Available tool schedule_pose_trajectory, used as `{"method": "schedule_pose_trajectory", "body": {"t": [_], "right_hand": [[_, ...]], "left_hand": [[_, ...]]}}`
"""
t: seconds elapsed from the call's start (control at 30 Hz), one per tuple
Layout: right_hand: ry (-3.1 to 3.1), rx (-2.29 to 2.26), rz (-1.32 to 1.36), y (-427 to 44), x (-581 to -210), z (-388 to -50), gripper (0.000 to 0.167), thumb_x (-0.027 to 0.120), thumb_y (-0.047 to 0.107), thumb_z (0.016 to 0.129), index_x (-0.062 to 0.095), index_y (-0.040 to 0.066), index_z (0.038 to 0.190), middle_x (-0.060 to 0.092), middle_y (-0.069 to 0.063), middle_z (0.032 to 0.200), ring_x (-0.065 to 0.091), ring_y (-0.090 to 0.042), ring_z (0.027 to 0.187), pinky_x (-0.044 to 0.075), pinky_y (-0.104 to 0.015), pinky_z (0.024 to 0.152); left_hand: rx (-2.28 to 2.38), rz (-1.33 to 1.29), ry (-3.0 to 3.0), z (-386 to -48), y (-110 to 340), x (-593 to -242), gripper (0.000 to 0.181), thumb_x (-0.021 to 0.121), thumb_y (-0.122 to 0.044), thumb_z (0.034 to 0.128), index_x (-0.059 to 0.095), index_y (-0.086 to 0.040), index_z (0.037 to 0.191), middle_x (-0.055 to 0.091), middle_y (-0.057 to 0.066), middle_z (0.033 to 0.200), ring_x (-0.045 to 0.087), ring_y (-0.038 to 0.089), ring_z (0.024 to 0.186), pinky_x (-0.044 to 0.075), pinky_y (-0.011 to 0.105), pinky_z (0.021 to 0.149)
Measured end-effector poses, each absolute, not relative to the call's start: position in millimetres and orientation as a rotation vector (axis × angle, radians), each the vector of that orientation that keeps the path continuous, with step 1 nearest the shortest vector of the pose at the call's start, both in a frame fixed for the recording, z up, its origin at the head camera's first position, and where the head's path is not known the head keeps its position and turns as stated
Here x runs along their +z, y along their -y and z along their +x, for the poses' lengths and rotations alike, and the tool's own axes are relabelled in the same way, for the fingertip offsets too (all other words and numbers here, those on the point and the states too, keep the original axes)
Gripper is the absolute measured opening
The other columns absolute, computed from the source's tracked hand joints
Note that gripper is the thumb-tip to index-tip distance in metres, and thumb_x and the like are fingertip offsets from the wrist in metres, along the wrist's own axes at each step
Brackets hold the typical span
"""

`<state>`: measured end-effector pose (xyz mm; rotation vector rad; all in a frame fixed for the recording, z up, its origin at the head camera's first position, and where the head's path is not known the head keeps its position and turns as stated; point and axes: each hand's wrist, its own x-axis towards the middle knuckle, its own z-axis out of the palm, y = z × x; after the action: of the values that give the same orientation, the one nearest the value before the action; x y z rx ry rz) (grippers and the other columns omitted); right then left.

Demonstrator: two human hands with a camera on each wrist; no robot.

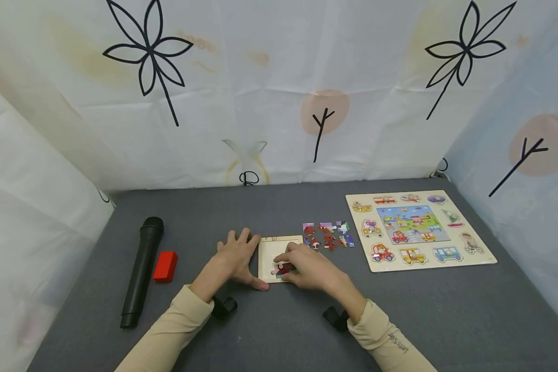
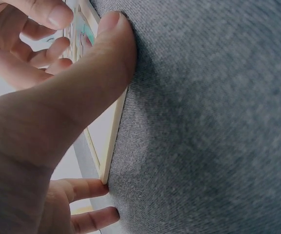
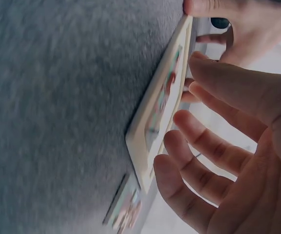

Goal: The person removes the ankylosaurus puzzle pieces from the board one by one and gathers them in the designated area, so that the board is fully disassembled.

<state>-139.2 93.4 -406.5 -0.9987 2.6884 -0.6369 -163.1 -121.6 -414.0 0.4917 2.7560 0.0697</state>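
Observation:
A small wooden puzzle tray point(image 1: 267, 238) lies on the table, with joined jigsaw pieces point(image 1: 284, 268) along its near side. My left hand point(image 1: 234, 261) is spread at the tray's left side, its thumb point(image 2: 112, 46) against the near left corner and its other fingers by the far left. Over the tray hovers my right hand point(image 1: 311, 266), fingers loosely bent and partly hiding the pieces. No piece shows between its thumb point(image 3: 213, 73) and fingertips in the right wrist view. Several loose jigsaw pieces point(image 1: 327, 240) lie beyond the right hand, just right of the tray.
A larger wooden puzzle board point(image 1: 365, 243) with vehicle pictures lies at the right. On the left are a black microphone point(image 1: 141, 274) and a red block point(image 1: 165, 266). White printed cloth point(image 1: 279, 67) hangs behind the grey table point(image 1: 279, 330).

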Motion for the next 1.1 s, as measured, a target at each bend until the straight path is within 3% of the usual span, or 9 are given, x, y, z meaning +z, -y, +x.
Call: {"method": "schedule_pose_trajectory", "body": {"t": [0.23,0.53,0.8,1.1], "right_hand": [[-2.690,-0.546,-0.997,-86.3,-410.3,-138.2,0.018,0.081,0.017,0.089,0.076,0.017,0.106,0.060,-0.003,0.093,0.050,-0.012,0.078,0.038,-0.023,0.063],[-2.697,-0.580,-0.946,-85.6,-411.4,-138.8,0.028,0.082,0.017,0.087,0.074,0.015,0.114,0.060,-0.003,0.095,0.051,-0.012,0.082,0.040,-0.025,0.067],[-2.692,-0.654,-0.959,-87.3,-413.0,-139.5,0.028,0.084,0.016,0.085,0.067,0.014,0.107,0.060,-0.003,0.094,0.055,-0.013,0.080,0.043,-0.026,0.068],[-2.701,-0.663,-0.976,-87.7,-414.0,-139.9,0.025,0.084,0.016,0.085,0.070,0.014,0.106,0.060,-0.003,0.091,0.053,-0.011,0.076,0.042,-0.024,0.065]], "left_hand": [[0.077,0.489,-2.761,-162.4,121.5,-413.3,0.120,0.084,-0.078,0.0591,0.041,-0.018,0.154,0.042,0.016,0.147,0.043,0.045,0.128,0.048,0.064,0.091],[0.072,0.481,-2.760,-162.1,121.2,-413.7,0.121,0.084,-0.079,0.0590,0.040,-0.018,0.154,0.041,0.015,0.148,0.043,0.044,0.129,0.047,0.063,0.092],[0.072,0.473,-2.759,-162.4,120.9,-414.4,0.121,0.083,-0.079,0.0585,0.040,-0.018,0.154,0.041,0.015,0.148,0.043,0.044,0.129,0.047,0.064,0.093],[0.071,0.467,-2.759,-161.7,121.2,-413.3,0.121,0.084,-0.078,0.0589,0.040,-0.018,0.154,0.040,0.016,0.149,0.042,0.045,0.131,0.046,0.065,0.094]]}}
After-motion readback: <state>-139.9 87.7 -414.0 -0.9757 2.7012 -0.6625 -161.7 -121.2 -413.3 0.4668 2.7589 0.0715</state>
